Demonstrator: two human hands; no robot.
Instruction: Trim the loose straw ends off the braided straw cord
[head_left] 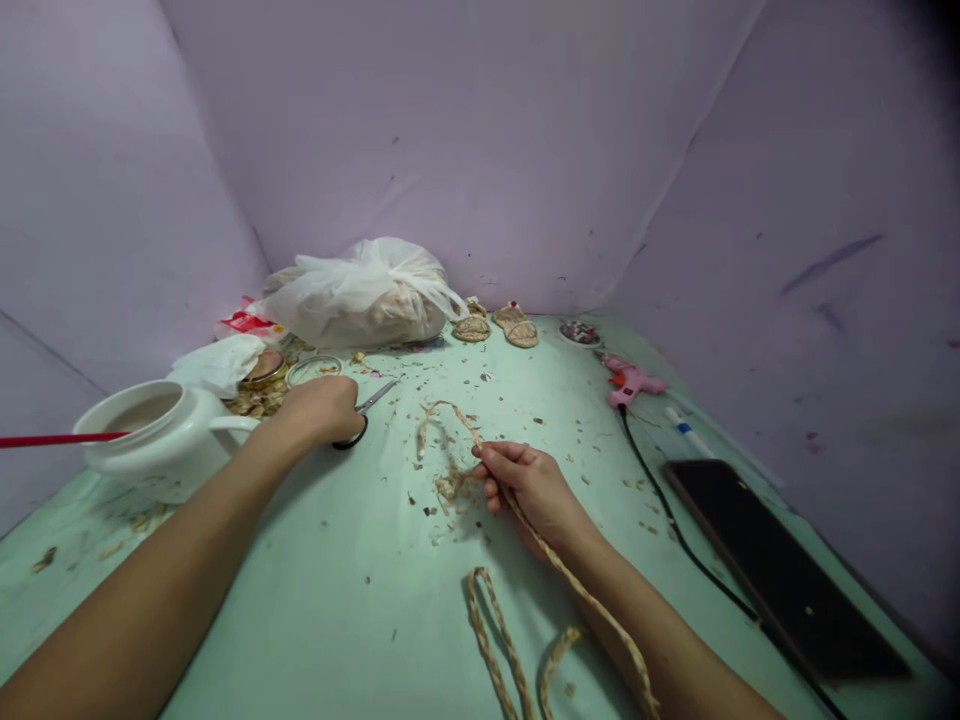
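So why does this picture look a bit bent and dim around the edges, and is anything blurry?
Head view: the wide lens bows the table and walls outward, and the top right corner darkens. Light is soft and even, with faint shadows under the left hand on the scissors and the right hand holding the braided cord. The centre is sharp; the near forearms soften slightly.

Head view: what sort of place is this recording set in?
Probably a small home craft corner. A pale green table strewn with fibre scraps holds a pink glue gun, small woven sandals, and braided straw cord in the right hand; left hand rests on scissors.
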